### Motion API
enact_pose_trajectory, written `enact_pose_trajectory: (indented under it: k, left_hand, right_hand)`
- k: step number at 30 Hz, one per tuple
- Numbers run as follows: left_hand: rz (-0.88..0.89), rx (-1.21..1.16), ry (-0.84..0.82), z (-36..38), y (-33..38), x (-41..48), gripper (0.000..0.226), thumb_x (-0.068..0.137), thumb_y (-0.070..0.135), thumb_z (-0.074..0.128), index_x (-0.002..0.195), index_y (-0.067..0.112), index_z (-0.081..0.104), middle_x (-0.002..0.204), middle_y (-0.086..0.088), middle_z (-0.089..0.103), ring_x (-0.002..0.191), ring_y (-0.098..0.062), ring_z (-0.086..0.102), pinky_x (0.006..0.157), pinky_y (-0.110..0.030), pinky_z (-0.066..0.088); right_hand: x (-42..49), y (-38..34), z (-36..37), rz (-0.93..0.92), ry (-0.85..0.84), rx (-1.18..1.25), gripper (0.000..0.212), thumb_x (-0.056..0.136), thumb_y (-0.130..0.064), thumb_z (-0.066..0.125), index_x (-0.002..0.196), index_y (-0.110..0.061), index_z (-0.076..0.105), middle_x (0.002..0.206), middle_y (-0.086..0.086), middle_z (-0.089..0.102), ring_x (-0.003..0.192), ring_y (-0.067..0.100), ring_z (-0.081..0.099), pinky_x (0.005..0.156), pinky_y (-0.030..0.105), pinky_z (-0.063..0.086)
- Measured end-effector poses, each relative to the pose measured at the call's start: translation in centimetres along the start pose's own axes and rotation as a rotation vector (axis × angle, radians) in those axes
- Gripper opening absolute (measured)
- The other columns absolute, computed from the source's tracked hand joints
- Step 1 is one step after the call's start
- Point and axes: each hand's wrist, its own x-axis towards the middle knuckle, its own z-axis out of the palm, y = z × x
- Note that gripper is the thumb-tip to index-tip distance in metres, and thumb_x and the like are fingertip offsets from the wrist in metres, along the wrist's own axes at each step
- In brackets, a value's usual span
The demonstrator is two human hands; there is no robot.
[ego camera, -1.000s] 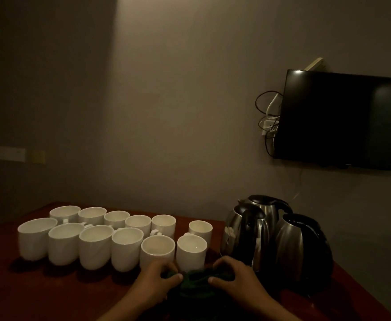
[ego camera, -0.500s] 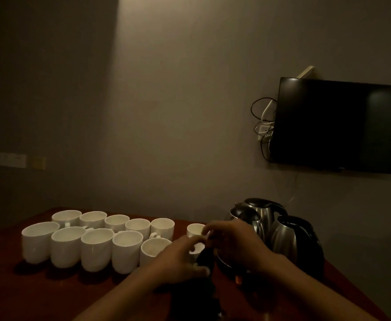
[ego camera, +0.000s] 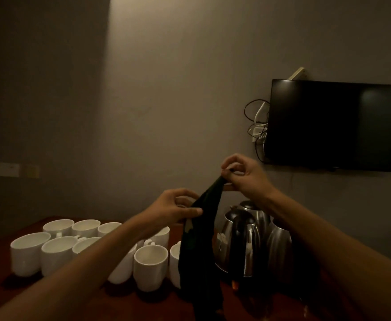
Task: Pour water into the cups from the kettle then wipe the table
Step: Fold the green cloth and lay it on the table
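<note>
A pale switch plate (ego camera: 5,169) sits on the left wall; any marking on it is too dim to read. Below it, white cups (ego camera: 150,262) stand upright in two close rows on the dark red table (ego camera: 129,304). Their contents cannot be told.

The left hand (ego camera: 173,209) pinches a dark cloth (ego camera: 201,239) partway down, thumb against curled fingers. The cloth hangs above the table, in front of the rightmost cups. The right hand (ego camera: 243,174), raised higher, pinches its top corner between thumb and forefinger.

Three steel kettles (ego camera: 243,242) with black handles stand clustered just right of the cups. The front one bears a pale label (ego camera: 222,238), its writing unreadable. Tangled cables (ego camera: 257,130) hang beside a dark wall-mounted television (ego camera: 338,126).
</note>
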Motion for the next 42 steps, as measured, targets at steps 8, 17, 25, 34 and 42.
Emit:
enact_pose_trajectory:
  k: [8,17,25,34,42]
  left_hand:
    - [0.322,0.376,0.196,-2.1,1.9,2.5,0.017,0.094,-0.011,0.057,0.098,0.002,0.067,0.096,-0.016,0.067,0.095,-0.026,0.062,0.080,-0.023,0.053]
    - [0.582,0.799,0.213,-3.8,3.2,2.9,0.016,0.099,0.019,0.052,0.102,0.018,0.067,0.094,-0.002,0.070,0.089,-0.017,0.068,0.077,-0.036,0.056]
    - [0.622,1.046,-0.042,-5.7,3.3,2.1,0.031,0.101,0.030,0.051,0.124,0.014,0.064,0.116,0.007,0.061,0.103,-0.008,0.061,0.085,-0.018,0.053]
    - [0.350,0.890,-0.076,-6.0,6.1,2.9,0.021,0.092,-0.003,0.064,0.102,0.013,0.072,0.093,-0.005,0.071,0.084,-0.002,0.065,0.075,-0.019,0.052]
    - [0.068,0.348,0.028,-4.1,9.1,2.4,0.022,0.098,0.006,0.059,0.119,0.011,0.066,0.115,-0.017,0.068,0.106,-0.028,0.066,0.094,-0.038,0.055]
  right_hand:
    - [-0.6,0.1,-2.6,0.217,-0.087,0.045,0.025,0.095,0.005,0.055,0.111,-0.012,0.067,0.112,0.010,0.069,0.105,0.020,0.068,0.077,0.022,0.058]
    - [-1.5,-0.6,-4.8,0.170,-0.265,-0.369,0.034,0.092,0.007,0.058,0.105,-0.021,0.072,0.104,-0.005,0.073,0.098,0.010,0.070,0.085,0.027,0.058]
    - [-1.0,0.1,-5.5,0.118,-0.038,-0.274,0.021,0.091,0.006,0.061,0.104,-0.006,0.072,0.104,0.010,0.072,0.091,0.021,0.073,0.070,0.027,0.062]
    - [-1.1,-0.9,-7.3,0.093,-0.011,-0.301,0.023,0.091,-0.001,0.063,0.102,-0.018,0.074,0.108,0.005,0.071,0.099,0.020,0.070,0.074,0.026,0.059]
    - [-0.3,-4.0,-5.2,0.227,-0.034,-0.017,0.027,0.091,-0.010,0.065,0.116,-0.021,0.068,0.109,0.010,0.067,0.092,0.020,0.073,0.069,0.025,0.058]
